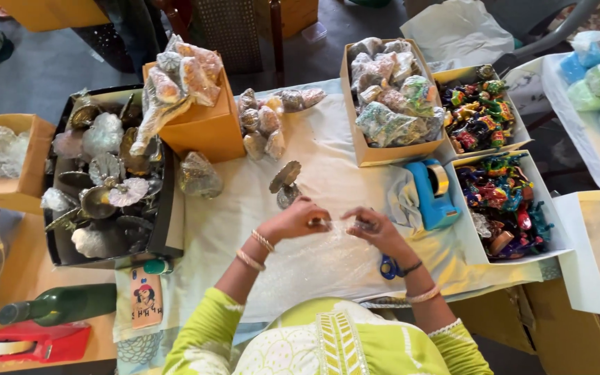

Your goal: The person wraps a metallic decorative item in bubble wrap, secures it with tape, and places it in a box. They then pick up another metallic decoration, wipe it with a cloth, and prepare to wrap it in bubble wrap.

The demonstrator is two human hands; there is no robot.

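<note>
My left hand (298, 221) and my right hand (375, 228) meet over a sheet of clear bubble wrap (314, 267) spread on the white-covered table (328, 153). Both pinch the wrap around a small object that the fingers and plastic hide. Just beyond my left hand stands a small metal ornament (285, 182), unwrapped. A blue tape dispenser (433, 193) sits right of my right hand. Blue scissors (387, 267) lie under my right wrist.
A black box of metal ornaments (105, 180) stands at left, an orange box with wrapped pieces (196, 104) behind it. Cardboard box of wrapped items (390, 97) and two white boxes of colourful figurines (501, 201) at right. Green bottle (60, 304) and red tape dispenser (36, 342) lower left.
</note>
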